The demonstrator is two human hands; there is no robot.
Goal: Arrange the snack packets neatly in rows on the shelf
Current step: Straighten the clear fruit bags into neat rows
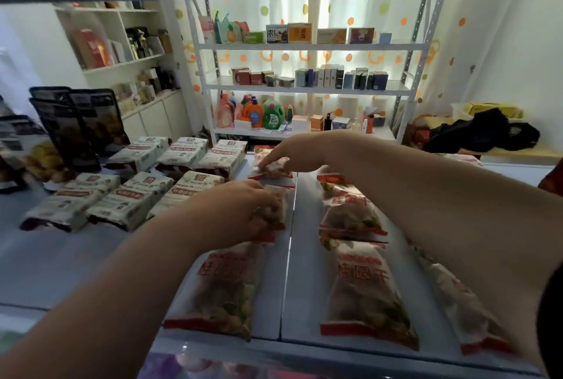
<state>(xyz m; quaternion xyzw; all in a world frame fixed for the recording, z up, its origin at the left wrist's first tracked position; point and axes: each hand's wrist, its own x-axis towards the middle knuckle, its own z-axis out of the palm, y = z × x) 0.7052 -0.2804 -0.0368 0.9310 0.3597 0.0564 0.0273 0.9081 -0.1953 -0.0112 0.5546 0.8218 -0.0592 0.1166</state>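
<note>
Red-and-white snack packets lie in columns on the grey shelf [45, 263]. My left hand [243, 211] grips the middle packet [278, 211] of the left column, fingers curled over it. Below it lies a front packet [225, 290]. My right hand [289, 153] reaches to the back and rests its fingertips on the rear packet [274, 170]. To the right lie two more packets in a column [350, 214] [365, 290], and another packet [463, 302] is partly hidden under my right forearm.
Cream-coloured packets [128, 208] lie in two rows at the left. Dark standing pouches [82, 122] rise behind them. A seam [289, 256] splits the shelf boards. Across the room stands a white rack [304, 89] with boxes and bottles. A shelf board hangs overhead.
</note>
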